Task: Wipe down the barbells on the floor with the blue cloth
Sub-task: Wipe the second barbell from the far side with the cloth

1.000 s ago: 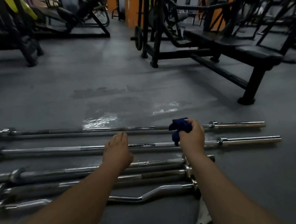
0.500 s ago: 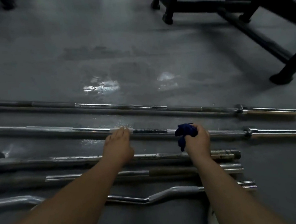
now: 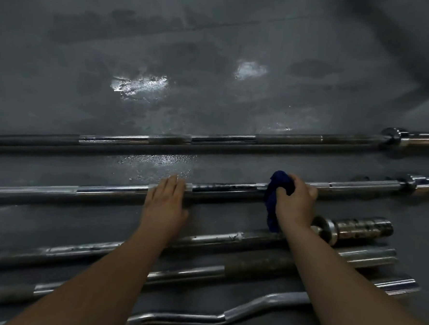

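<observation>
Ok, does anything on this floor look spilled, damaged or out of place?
Yes: shiny wet patches lie on the grey floor beyond the far steel barbell, another between the two far bars. The fourth bar's brown rust-like shaft section and the third bar's tarnished end sleeve look worn.

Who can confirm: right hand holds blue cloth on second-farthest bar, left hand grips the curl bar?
Wrong on the left hand: head view shows it resting flat on the second-farthest bar too. Right hand holds the cloth there.
</observation>
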{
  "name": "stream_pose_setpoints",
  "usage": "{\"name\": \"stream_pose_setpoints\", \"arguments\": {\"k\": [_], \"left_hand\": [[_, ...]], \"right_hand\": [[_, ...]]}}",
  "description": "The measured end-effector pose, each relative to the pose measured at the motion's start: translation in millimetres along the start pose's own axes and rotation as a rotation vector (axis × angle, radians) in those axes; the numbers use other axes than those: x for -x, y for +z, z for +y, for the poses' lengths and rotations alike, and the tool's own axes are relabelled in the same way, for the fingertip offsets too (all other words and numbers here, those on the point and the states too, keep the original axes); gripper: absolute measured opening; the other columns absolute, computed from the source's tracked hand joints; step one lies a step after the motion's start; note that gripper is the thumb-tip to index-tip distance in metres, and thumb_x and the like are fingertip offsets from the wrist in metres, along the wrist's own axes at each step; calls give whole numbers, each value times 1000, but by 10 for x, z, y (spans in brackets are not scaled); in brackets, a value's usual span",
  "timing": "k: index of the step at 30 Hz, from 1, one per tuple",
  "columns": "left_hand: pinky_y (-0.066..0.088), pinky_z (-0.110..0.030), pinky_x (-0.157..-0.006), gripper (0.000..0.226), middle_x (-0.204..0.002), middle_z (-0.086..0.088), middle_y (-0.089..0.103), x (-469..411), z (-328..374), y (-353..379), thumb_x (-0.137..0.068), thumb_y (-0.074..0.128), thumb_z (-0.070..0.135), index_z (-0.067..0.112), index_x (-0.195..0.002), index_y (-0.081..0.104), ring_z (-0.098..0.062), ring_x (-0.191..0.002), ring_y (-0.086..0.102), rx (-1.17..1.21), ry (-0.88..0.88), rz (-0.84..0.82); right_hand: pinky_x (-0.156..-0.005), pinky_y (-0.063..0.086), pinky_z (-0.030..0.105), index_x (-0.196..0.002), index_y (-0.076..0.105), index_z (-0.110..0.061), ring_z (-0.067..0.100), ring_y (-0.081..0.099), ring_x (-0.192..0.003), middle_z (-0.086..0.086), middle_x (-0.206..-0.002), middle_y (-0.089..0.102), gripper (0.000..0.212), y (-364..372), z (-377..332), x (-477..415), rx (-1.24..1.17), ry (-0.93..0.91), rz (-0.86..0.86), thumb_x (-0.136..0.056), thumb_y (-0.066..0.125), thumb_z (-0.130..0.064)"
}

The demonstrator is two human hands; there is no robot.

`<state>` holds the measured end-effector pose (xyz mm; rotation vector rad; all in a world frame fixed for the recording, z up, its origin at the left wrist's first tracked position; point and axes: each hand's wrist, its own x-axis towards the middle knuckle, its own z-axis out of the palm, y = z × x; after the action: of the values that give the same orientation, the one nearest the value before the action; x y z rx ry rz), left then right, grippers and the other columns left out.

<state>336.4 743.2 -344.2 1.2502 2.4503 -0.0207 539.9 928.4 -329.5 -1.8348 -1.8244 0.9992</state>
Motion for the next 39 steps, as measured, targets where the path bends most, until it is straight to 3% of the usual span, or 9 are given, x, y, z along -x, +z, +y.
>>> {"name": "stream_pose_setpoints", "arguments": {"k": [6, 12, 16, 18, 21, 23, 26, 33, 39], "left_hand": [[3, -46, -123, 86, -167, -6, 0, -25, -81, 232, -88, 51, 34, 16, -159, 5, -24, -153, -1, 9, 23, -1], [2, -43, -119, 83, -165, -10, 13, -35, -127, 286, -81, 45, 35, 10, -157, 20, -26, -152, 11, 47, 56, 54], [-9, -38, -117, 91, -167, -5, 1, -21, -113, 268, -77, 47, 29, 16, -159, 10, -23, -153, -1, 26, 51, 11], [-10, -38, -118, 92, -167, -4, 0, -26, -72, 268, -79, 54, 26, 16, -158, 9, -23, -153, -3, 43, 26, 22], [-7, -40, -119, 91, -166, -6, 5, -33, -54, 277, -76, 52, 27, 14, -158, 14, -24, -153, 1, 56, 20, 45], [-8, -40, -119, 92, -166, -6, 4, -27, -73, 286, -75, 48, 29, 14, -158, 11, -24, -153, 0, 39, 34, 27], [-11, -41, -119, 96, -166, -7, -2, -18, -63, 294, -73, 47, 30, 15, -158, 6, -24, -153, -5, 39, 33, 40], [-16, -45, -119, 100, -163, -3, -25, -211, -102, 265, -82, 49, 37, 18, -156, -17, -19, -147, -27, 52, 24, -42], [-5, -39, -122, 101, -166, -4, -7, -507, -276, 32, -73, 46, 44, 18, -159, -1, -21, -153, -8, 116, 58, 11]], "right_hand": [[-97, 41, 25, -116, 69, -17, 24, 53, -99, 9, -124, 42, 26, 792, -255, 267, 48, -106, 1, -90, 64, -15], [-88, 46, 29, -113, 65, -24, 22, 53, -99, 1, -119, 46, 28, 1233, -507, 792, 140, -492, -328, -88, 53, -19], [-90, 42, 22, -116, 65, -20, 12, 51, -93, -9, -114, 34, 28, 627, -61, 229, 153, -123, -26, -90, 60, -10], [-90, 41, 23, -113, 68, -17, 21, 56, -97, -4, -117, 38, 26, 707, -126, 243, 144, -88, 31, -88, 61, -9], [-88, 48, 34, -114, 68, -17, 30, 54, -102, 9, -123, 48, 33, 1100, -364, 595, 234, -448, -222, -83, 61, -8], [-87, 48, 27, -120, 65, -18, 22, 52, -104, 2, -121, 49, 35, 1089, -353, 648, 251, -586, -340, -87, 59, -9], [-73, 33, -1, -121, 61, -16, -9, 47, -96, -20, -102, 47, 28, 706, -64, 344, 187, -403, -191, -95, 53, -14], [-87, 37, 14, -125, 56, -19, 10, 49, -95, -9, -125, 31, 30, 562, -85, 117, 94, -183, -102, -96, 55, -11], [-93, 36, 22, -122, 59, -15, 18, 51, -100, 8, -134, 33, 32, 591, -208, -167, -34, -66, 15, -92, 60, -5]]}}
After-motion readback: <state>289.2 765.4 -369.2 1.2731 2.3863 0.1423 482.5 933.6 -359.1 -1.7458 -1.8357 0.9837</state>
